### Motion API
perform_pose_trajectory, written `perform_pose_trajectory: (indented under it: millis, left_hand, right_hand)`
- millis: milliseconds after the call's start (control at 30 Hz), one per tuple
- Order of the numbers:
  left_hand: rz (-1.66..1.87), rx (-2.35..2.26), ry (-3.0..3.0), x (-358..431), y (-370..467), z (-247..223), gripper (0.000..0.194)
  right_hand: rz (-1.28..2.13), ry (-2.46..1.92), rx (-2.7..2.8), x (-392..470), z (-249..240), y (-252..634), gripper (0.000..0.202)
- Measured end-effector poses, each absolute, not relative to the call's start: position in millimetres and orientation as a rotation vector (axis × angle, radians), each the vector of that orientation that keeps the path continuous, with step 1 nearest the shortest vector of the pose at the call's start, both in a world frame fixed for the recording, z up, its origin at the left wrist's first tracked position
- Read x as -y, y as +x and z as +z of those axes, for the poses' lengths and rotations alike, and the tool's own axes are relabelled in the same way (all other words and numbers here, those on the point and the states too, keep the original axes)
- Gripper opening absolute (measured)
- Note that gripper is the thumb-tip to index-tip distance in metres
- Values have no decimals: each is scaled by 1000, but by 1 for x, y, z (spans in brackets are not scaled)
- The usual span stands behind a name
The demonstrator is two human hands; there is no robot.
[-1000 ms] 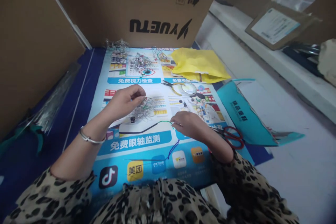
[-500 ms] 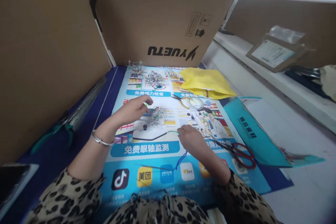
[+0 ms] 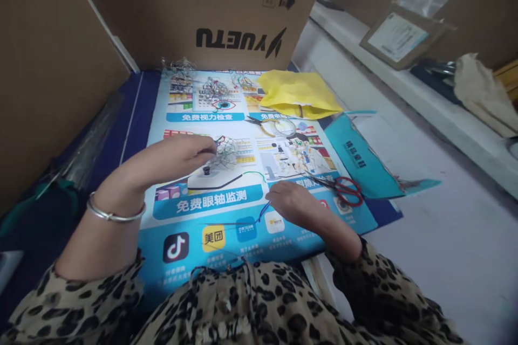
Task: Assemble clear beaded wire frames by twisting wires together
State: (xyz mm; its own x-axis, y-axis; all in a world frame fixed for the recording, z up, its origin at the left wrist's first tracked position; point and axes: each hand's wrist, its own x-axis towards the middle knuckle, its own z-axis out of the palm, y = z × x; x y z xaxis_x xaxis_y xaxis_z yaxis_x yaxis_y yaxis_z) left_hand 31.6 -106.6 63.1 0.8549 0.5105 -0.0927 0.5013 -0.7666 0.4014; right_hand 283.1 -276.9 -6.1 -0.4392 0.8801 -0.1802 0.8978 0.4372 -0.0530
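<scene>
My left hand (image 3: 188,152), with a silver bangle at the wrist, has its fingers pinched at the left edge of a tangle of thin wires (image 3: 227,152); what lies between the fingertips is hidden. Below and right of that pile, my right hand (image 3: 286,200) is closed on a thin green wire (image 3: 259,173) that curves away toward the tangle. A blue strand (image 3: 264,209) runs down from beside the right fingers to a thin, dark straight length on the poster. Red-handled scissors (image 3: 348,191) lie open just right of this hand.
Yellow-handled cutters (image 3: 265,128) and a clear ring (image 3: 285,128) lie beyond the hands. Behind them are a yellow bag (image 3: 297,91) and more tangled wire (image 3: 212,86). A teal packet (image 3: 364,161) sits right, a wire bundle (image 3: 89,145) left. Cardboard panels (image 3: 170,0) stand at the back.
My left hand has come down to the tangle and its fingers have closed together. The right hand stays closed, nearer the blue strand. The whole view has shifted.
</scene>
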Motion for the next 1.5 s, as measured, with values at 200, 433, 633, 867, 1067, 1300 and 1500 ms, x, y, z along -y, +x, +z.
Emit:
perform_pose_trajectory:
  millis: [200,433,633,867,1067,1300,1500]
  left_hand:
    - [-113,-628,2622,146,60,50,30]
    - [85,-662,2410,191,98,3,38]
    - [122,-750,2124,197,103,-15,15]
    - [118,-797,2237,196,95,-26,19]
    - [122,-791,2329,196,92,-32,21]
    - [365,-815,1838,196,93,-28,22]
    - [532,-772,1212,195,96,-22,34]
  right_hand:
    - [92,1474,-2593,288,-14,278,11]
    - [-66,1887,-2744,280,-26,276,13]
    - [-542,2280,-2854,273,-24,269,13]
    - [-1218,2634,-2617,271,-8,280,8]
    - [-1982,2764,-2311,267,-4,287,13]
    - [-2342,2782,-2013,265,-14,280,17]
    - [-2351,2623,-2015,264,-17,264,21]
